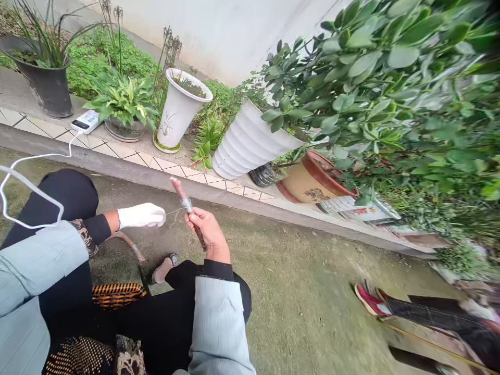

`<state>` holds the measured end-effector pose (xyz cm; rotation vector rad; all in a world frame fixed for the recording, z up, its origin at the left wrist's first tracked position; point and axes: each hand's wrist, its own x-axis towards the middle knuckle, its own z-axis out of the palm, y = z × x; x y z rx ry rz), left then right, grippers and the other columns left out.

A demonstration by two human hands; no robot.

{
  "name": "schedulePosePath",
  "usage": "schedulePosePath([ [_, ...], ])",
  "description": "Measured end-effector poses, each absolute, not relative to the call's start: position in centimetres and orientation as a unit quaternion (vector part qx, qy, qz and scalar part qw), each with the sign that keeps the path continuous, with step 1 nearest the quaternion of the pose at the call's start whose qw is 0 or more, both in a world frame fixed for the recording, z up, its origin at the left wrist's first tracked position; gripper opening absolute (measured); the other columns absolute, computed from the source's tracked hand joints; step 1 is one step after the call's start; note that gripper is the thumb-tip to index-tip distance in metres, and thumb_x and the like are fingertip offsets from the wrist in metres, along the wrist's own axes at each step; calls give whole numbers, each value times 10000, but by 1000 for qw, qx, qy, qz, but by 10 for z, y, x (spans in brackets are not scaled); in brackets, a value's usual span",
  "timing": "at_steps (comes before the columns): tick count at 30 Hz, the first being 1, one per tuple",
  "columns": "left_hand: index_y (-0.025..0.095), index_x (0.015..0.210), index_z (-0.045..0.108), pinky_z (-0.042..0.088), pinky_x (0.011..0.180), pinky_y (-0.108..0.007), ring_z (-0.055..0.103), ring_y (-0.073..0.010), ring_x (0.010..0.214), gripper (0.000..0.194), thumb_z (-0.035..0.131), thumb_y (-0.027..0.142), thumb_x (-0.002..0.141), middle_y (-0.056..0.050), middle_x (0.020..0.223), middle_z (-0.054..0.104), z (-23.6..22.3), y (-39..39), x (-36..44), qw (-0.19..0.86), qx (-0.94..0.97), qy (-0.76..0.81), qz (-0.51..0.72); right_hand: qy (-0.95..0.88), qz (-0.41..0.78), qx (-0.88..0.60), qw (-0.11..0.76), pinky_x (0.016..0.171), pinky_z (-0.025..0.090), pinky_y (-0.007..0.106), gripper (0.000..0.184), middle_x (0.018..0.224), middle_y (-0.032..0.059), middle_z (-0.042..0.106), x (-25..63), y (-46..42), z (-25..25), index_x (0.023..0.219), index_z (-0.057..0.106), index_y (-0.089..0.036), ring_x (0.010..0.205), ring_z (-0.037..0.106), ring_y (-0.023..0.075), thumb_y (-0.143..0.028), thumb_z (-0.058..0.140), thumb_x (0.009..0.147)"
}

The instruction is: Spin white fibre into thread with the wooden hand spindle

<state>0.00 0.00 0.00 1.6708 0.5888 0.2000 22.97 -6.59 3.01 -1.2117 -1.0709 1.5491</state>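
The right hand (206, 232) wraps firmly round a metal-banded stick (186, 204), angled up over the lap (156, 333). The white-gloved left hand (140, 216) closes on a fine thread (174, 212), keeping it taut to the stick! Beyond the kerb (156, 179) stands a white fluted flowerpot (250, 140).

Room was left to the right of the right hand (205, 232), above the concrete ground (304, 307). Forward passage was barred by the grey kerb (219, 195) and the white fluted planter (246, 143) beyond it. The gap to the gloved left hand (141, 216) was crossed by a thin thread (175, 212) running to the stick (177, 190), and a white cable (33, 188) hung further left.
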Motion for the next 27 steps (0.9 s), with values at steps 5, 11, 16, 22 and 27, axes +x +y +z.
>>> schedulePosePath([
  [5, 142, 732, 552, 317, 508, -205, 387, -87, 516, 292, 465, 392, 857, 13, 615, 486, -3, -10, 0, 639, 734, 220, 65, -381, 585, -513, 500, 462, 313, 205, 233, 673, -15, 537, 232, -59, 26, 826, 628, -155, 523, 419, 64, -328, 717, 697],
  [11, 144, 728, 541, 325, 518, -204, 386, -86, 523, 312, 446, 407, 868, 15, 629, 498, -10, -7, -1, 617, 758, 200, 69, -394, 584, -532, 470, 462, 307, 201, 238, 681, -14, 535, 235, -55, 18, 767, 589, -154, 526, 419, 62, -351, 701, 695],
  [16, 143, 736, 546, 350, 567, -204, 425, -94, 562, 265, 453, 360, 857, 15, 654, 521, -9, -6, -3, 555, 807, 186, 74, -428, 518, -619, 407, 452, 285, 200, 214, 632, -22, 519, 237, -50, 5, 749, 579, -150, 490, 382, 61, -354, 631, 710],
  [22, 152, 692, 539, 325, 599, -209, 434, -98, 587, 218, 418, 232, 855, 16, 649, 539, -13, -9, -1, 444, 877, 171, 69, -561, 378, -734, 60, 517, 323, 226, 106, 604, -1, 577, 228, -46, -9, 754, 651, -158, 510, 447, 86, -209, 559, 763],
  [27, 153, 671, 526, 334, 605, -209, 423, -102, 596, 230, 428, 251, 854, 7, 651, 544, -12, -6, -3, 434, 885, 156, 60, -593, 626, -463, -205, 509, 343, 202, 53, 575, -28, 587, 210, -57, 0, 711, 664, -153, 507, 473, 73, -197, 661, 681],
])
